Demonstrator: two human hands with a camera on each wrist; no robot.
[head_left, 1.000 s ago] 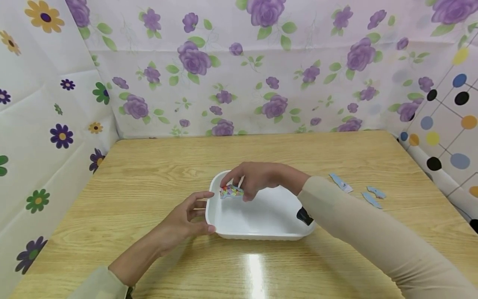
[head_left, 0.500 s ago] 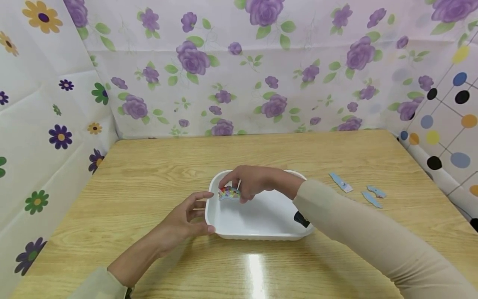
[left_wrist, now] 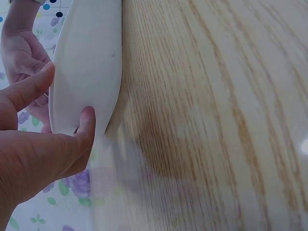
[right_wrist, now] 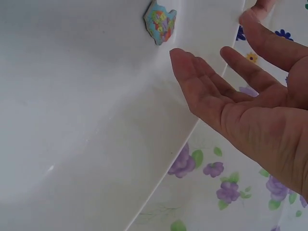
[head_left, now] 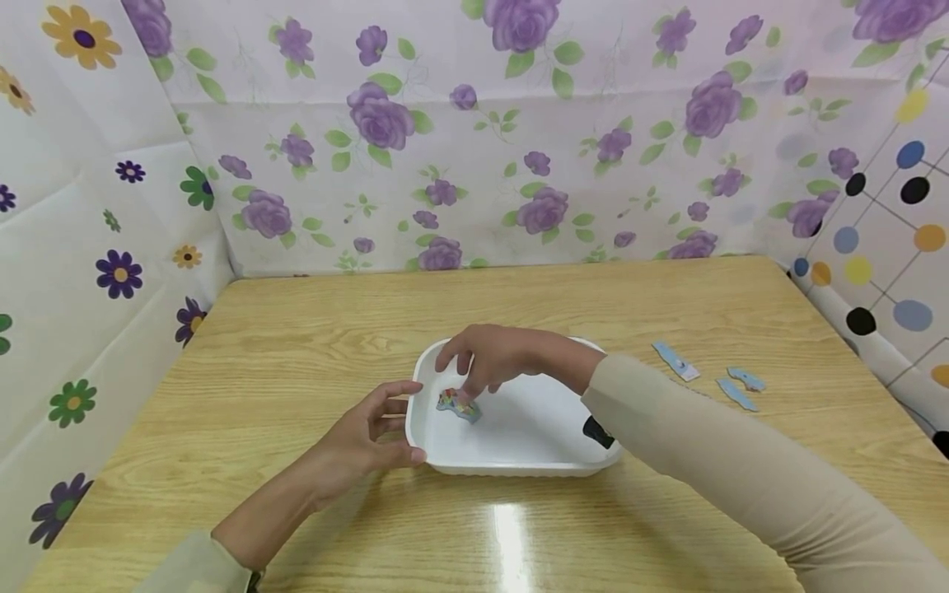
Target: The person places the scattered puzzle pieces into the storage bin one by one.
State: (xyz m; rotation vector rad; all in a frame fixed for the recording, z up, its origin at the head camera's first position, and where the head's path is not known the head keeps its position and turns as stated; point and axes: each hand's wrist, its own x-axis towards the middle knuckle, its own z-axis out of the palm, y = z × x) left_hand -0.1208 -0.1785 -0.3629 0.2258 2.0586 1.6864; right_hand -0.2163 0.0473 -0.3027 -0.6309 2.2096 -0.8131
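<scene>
My left hand [head_left: 374, 432] grips the left end of a white plastic tray [head_left: 519, 432], its thumb at the near corner and its fingers farther up the rim. In the left wrist view, that thumb and a finger lie against the tray's outer side. Inside the tray, near its left end, a small colourful puzzle piece [head_left: 459, 406] with light blue edges lies on the floor. My right hand [head_left: 498, 360] hovers over the piece, fingers loosely bent. From the right wrist, the hand [right_wrist: 255, 103] shows relaxed fingers holding nothing, apart from the puzzle piece [right_wrist: 161, 24].
Light blue puzzle pieces lie on the wooden table [head_left: 311, 346] right of the tray: a long one [head_left: 675, 361], a curved one [head_left: 746, 379] and a narrow one [head_left: 737, 394]. A black object [head_left: 597, 432] shows by the right cuff. Flowered sheets [head_left: 460, 148] stand behind.
The right hand pinched the puzzle piece against the tray's far left before. The piece now lies nearer and turned, and the right fingers have come off it. The left hand keeps its place.
</scene>
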